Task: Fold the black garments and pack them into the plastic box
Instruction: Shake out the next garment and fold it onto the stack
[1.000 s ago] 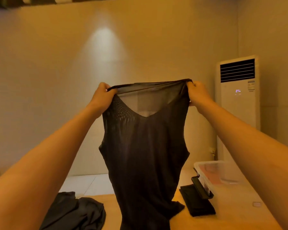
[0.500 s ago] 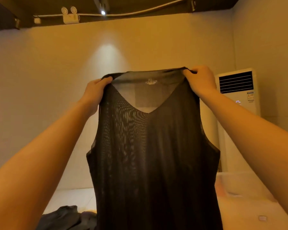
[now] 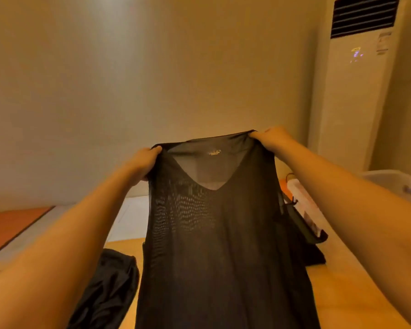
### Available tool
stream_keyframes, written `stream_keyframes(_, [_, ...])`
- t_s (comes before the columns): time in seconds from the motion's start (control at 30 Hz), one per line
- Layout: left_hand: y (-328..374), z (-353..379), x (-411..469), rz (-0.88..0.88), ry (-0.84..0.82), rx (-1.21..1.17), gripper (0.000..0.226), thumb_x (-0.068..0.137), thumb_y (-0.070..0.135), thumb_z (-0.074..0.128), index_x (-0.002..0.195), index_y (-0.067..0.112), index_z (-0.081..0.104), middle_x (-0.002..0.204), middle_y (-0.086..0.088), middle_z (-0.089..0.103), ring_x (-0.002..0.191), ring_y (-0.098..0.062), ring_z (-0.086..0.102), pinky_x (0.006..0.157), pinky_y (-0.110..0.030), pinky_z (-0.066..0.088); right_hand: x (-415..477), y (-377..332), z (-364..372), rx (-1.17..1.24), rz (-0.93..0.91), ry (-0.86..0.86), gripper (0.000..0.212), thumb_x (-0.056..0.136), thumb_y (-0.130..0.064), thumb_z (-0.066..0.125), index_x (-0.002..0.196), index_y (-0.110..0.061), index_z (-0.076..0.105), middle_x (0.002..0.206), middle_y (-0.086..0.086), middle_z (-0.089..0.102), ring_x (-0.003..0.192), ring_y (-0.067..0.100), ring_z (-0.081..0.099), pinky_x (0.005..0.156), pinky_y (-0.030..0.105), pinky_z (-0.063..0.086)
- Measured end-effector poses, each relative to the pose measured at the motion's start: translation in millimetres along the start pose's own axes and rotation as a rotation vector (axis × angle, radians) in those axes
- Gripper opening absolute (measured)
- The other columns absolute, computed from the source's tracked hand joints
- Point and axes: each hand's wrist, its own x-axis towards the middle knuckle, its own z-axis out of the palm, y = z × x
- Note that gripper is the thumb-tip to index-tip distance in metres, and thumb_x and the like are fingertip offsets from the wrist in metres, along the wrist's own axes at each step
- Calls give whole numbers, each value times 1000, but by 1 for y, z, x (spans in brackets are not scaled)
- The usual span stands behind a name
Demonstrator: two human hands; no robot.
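Sheer black mesh V-neck sleeveless top (image 3: 214, 233) hangs stretched between both hands — left hand (image 3: 144, 163) and right hand (image 3: 274, 138) each pinch a shoulder — above the wooden tabletop (image 3: 337, 293).

Black top (image 3: 211, 233): hem runs off the bottom edge. Neck label (image 3: 214, 152) is too small to read. The top covers most of a dark folded piece (image 3: 316, 255) behind it on the right. Plastic box (image 3: 389, 181): partly behind the right forearm (image 3: 342, 186), cut by the right edge, contents unclear. Crumpled black garment (image 3: 109, 288), lower left: cropped at the bottom. Air conditioner (image 3: 356, 103): top cropped, display blurred.
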Motion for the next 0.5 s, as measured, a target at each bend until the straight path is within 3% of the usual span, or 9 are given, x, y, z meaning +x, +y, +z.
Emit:
stream_keyframes(0.07, [-17,22,21,-54,-15,-10,28,104,33,36,107,7,45,91,-12,52,69,-22,54,68,-33,49,17,23,30,57,103,-27,34,91,-29,64,67,-11,47,74,7,53,69,23,55,65,37,49])
stream_keyframes(0.1, [-28,33,29,-57,-35,11,26,103,30,40,110,6,46,96,-13,56,72,-24,58,69,-34,53,23,33,45,53,141,-58,30,89,-25,67,70,-9,49,76,7,57,73,24,60,66,35,52])
stream_keyframes(0.17, [-53,55,40,-65,-83,113,31,98,25,51,118,2,47,119,-20,57,94,-32,61,77,-38,56,30,56,75,-3,217,-123,22,85,-19,72,88,-4,56,89,10,63,92,29,66,80,36,55])
stream_keyframes(0.23, [-84,76,38,-124,-169,154,36,98,24,53,123,1,41,130,-27,49,104,-36,57,78,-40,55,21,79,100,-58,265,-182,44,87,-16,70,121,3,48,106,17,59,105,36,61,90,44,53])
stream_keyframes(0.3, [-115,94,25,-86,-273,390,49,98,27,51,138,7,30,140,-25,36,118,-40,49,95,-44,46,2,96,118,-207,244,-246,61,90,-18,66,139,1,35,121,21,53,113,37,54,89,41,50])
stream_keyframes(0.4, [-144,111,-11,75,-363,666,62,99,32,49,150,16,17,155,-16,18,135,-36,36,110,-44,33,-33,107,131,-356,155,-357,46,94,-20,60,133,1,48,128,20,54,116,34,53,89,38,46])
stream_keyframes(0.5, [-156,107,-58,244,-424,645,62,99,35,47,152,18,18,157,-8,21,141,-26,28,114,-38,27,-78,97,123,-401,52,-494,31,95,-24,57,119,-5,61,119,15,62,109,28,59,93,39,48])
